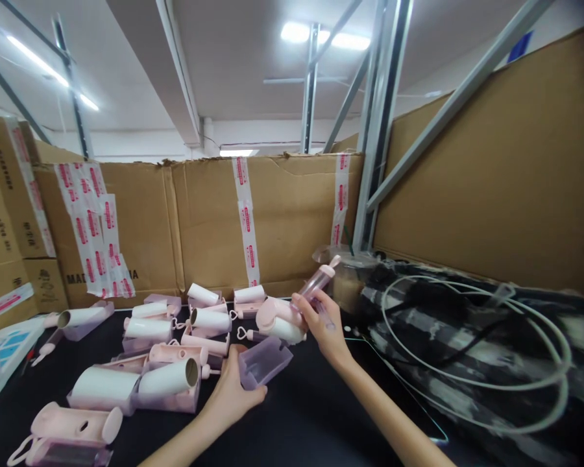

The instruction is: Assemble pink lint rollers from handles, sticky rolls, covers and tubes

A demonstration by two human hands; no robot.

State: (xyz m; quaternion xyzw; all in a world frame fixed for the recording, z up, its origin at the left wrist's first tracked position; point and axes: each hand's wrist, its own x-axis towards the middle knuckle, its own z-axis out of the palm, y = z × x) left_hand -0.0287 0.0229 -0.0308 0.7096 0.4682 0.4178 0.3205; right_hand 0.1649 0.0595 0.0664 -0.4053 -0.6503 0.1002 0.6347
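My left hand [236, 383] is closed around a translucent purple plastic case [265, 362], its open side facing up. To the right, my right hand [325, 324] grips a clear tube [320, 280] with a pale pink cap and loop, tilted up to the right. Just left of those fingers is a pale pink holder [271, 311] with a white roll [285, 331]; whether the hand touches it I cannot tell. A pink heart-shaped loop [243, 333] pokes out behind the purple case.
Several white rolls [104, 387], pink holders [78, 425] and purple cases cover the left of the black table [311, 415]. A lidded cup [349, 282] stands behind my right hand. Coiled white cable [562, 383] lies right. A cardboard wall [209, 220] closes the back.
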